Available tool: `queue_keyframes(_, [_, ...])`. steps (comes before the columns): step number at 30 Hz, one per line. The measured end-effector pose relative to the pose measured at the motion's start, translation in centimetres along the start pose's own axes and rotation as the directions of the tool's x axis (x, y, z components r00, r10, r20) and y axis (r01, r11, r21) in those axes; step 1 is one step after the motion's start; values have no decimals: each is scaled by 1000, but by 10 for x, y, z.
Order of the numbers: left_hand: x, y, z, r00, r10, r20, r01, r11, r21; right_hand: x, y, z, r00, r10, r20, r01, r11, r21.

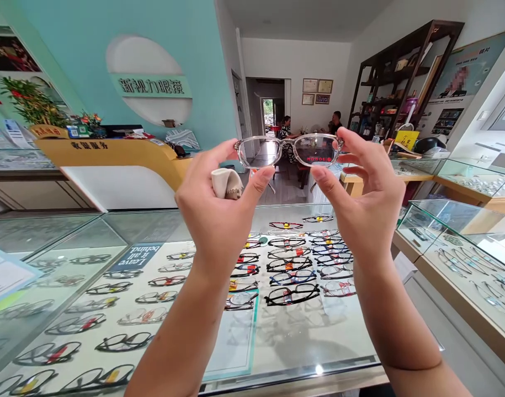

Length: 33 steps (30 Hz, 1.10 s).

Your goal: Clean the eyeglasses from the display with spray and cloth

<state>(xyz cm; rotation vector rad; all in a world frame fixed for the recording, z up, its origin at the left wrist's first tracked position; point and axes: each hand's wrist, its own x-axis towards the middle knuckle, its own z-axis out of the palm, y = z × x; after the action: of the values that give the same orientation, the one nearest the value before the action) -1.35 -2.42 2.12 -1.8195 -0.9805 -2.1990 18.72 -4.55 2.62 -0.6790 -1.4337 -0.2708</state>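
A pair of clear-framed eyeglasses (pixel 287 142) is raised in front of me over the glass counter, its lenses facing me, with red lettering on the right lens. My left hand (pixel 219 204) pinches the left rim between thumb and fingers, and a folded pale cloth (pixel 227 183) is tucked in the same hand. At the other end, my right hand (pixel 366 190) grips the right rim the same way. Below both hands, rows of eyeglasses (pixel 291 295) lie in the glass display case (pixel 272 336).
Further display cases (pixel 463 248) with more frames stand at the right. A wooden reception counter (pixel 111 157) is behind on the left, under a round wall sign (pixel 153 82). Two people (pixel 286 129) sit at the back near a dark shelf unit (pixel 395 77).
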Motion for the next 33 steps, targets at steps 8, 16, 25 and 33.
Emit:
queue_keyframes(8, [1,1,-3,999,-27,-36,31,994,104,-4,6,3,998,46,36,-48,998,33])
queue_keyframes(16, [2,0,0,998,-47,-52,54,990,132,-10,19,10,995,77,57,-84,988,130])
queue_keyframes(25, [9,-7,-1,1000,-18,-1,18,999,-41,-3,23,10,989,44,139,-65,987,148])
queue_keyframes(33, [10,-7,-1,998,-62,-1,62,991,-118,-5,31,7,984,77,160,-94,990,107])
